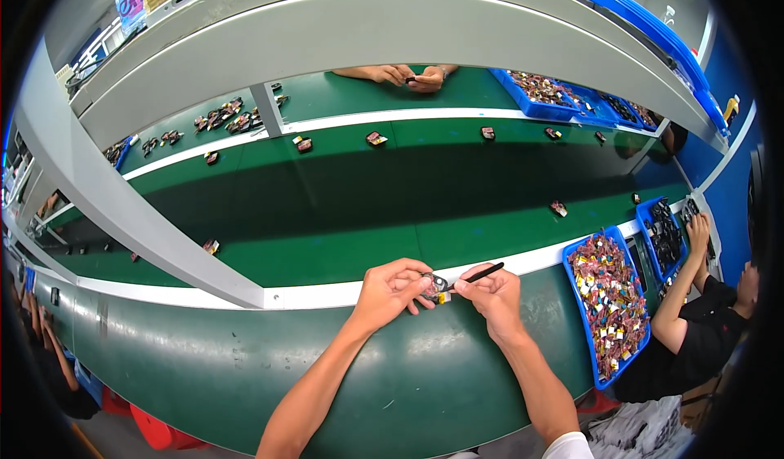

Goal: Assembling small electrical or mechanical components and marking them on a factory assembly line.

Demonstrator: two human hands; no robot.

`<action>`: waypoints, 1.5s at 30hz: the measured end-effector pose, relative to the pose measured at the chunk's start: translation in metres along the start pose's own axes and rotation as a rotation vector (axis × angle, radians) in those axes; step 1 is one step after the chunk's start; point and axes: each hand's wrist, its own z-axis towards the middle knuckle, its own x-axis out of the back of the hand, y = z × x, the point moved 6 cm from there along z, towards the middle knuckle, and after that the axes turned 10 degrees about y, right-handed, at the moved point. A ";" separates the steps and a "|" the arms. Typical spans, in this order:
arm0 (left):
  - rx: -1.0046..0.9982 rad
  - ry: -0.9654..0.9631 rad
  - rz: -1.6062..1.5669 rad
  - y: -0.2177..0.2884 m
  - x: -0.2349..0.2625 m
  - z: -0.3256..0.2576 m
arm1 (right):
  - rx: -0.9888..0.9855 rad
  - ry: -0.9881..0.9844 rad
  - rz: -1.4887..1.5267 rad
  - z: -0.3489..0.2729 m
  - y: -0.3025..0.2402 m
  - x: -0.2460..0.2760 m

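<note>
"Green bench [327, 361] below your hands, white rail [318, 296] along its far edge. Where does the device [435, 284] lie from your fingers?"

"Right in them, over the bench near the middle of its far edge, just short of the rail. Your left hand [394, 290] has it from the left, thumb and fingertips closed on it. Your right hand [492, 296] is just to its right, thumb and fingers pinched on a slim black tool [487, 271]."

"Which of your hands is nearer, and how do the long axes run?"

"Your left, since it grips the device. Your tool slants from the device up and away to the right, out over the rail. You can't read the device's own long axis surely, with your fingers over part of it; whether the tool's tip touches it is too small to tell."

"And how does the device look in your grip?"

"Small and dark, with a greyish face and some reddish colour near your left fingertips. A yellow-and-white tag [444, 297] shows at its lower right."

"Further out from you?"

"Towards the bench's right end, a blue tray [583, 328] heaped with reddish wires and pale tags. Past it, a co-worker [694, 320] in black. Beyond the rail, a green belt [457, 238] with small units [559, 208] spaced well apart."
</note>
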 end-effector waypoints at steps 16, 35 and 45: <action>-0.012 0.010 -0.094 0.000 0.001 0.001 | 0.536 0.140 -0.216 -0.018 -0.008 -0.008; -0.049 0.020 -0.114 -0.004 -0.002 0.002 | 0.525 0.181 -0.233 -0.019 -0.002 -0.009; -0.044 0.032 -0.113 -0.005 0.000 0.001 | 0.578 0.187 -0.249 -0.018 0.000 -0.009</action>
